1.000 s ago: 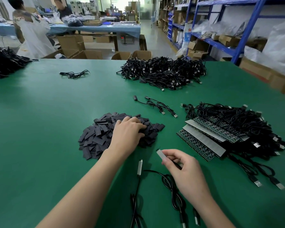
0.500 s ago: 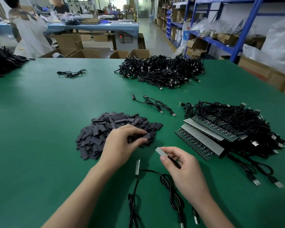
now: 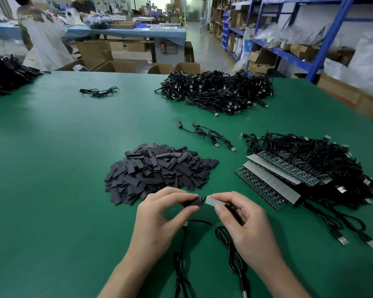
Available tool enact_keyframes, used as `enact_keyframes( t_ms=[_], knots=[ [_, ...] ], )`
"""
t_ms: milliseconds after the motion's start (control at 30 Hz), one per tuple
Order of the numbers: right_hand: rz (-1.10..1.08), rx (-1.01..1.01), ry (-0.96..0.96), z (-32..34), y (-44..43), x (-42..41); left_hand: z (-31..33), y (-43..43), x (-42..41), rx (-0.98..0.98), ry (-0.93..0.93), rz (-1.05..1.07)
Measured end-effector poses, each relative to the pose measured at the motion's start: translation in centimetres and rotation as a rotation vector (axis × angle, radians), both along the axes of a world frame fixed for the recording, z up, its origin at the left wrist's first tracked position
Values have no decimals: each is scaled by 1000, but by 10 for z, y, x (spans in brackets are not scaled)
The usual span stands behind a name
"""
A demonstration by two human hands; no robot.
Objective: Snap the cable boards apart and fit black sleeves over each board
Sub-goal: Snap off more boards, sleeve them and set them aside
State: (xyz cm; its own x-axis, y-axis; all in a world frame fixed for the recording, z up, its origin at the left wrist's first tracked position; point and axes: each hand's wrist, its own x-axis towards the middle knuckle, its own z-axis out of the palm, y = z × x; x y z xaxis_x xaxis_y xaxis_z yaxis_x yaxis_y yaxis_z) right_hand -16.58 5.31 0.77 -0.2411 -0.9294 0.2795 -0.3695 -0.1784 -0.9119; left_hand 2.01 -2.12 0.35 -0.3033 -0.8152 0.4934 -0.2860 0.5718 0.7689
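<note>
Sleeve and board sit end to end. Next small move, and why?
Probably slide the sleeve, pinched by the left hand, over the board in the right hand: its open end faces the board's tip, and the board is bare.

Even, fairly bright light from above leaves only soft shadows on the green worktop (image 3: 52, 168) beneath your left hand (image 3: 159, 220) and right hand (image 3: 248, 224), with a pale sheen at its far left. The far end of the hall (image 3: 159, 3) burns out white, and the person (image 3: 43, 35) there at left is blurred. Your wide lens bows the blue shelving (image 3: 332, 33) and the worktop's edges; the centre stays fairly sharp.
</note>
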Motion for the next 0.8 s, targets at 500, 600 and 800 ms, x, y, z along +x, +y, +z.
enact_keyframes(
  t_ms=[500, 600, 800],
  knots=[
    [5, -14, 203, -1, -1, 0, -6, -8, 4, -117, -110, -2],
    [8, -11, 275, -2, -2, 1, -5, -7, 3, -217, -195, -10],
    [10, 37, 207, -7, -1, -2, -5, -8, 4, -269, -257, -44]
  ],
)
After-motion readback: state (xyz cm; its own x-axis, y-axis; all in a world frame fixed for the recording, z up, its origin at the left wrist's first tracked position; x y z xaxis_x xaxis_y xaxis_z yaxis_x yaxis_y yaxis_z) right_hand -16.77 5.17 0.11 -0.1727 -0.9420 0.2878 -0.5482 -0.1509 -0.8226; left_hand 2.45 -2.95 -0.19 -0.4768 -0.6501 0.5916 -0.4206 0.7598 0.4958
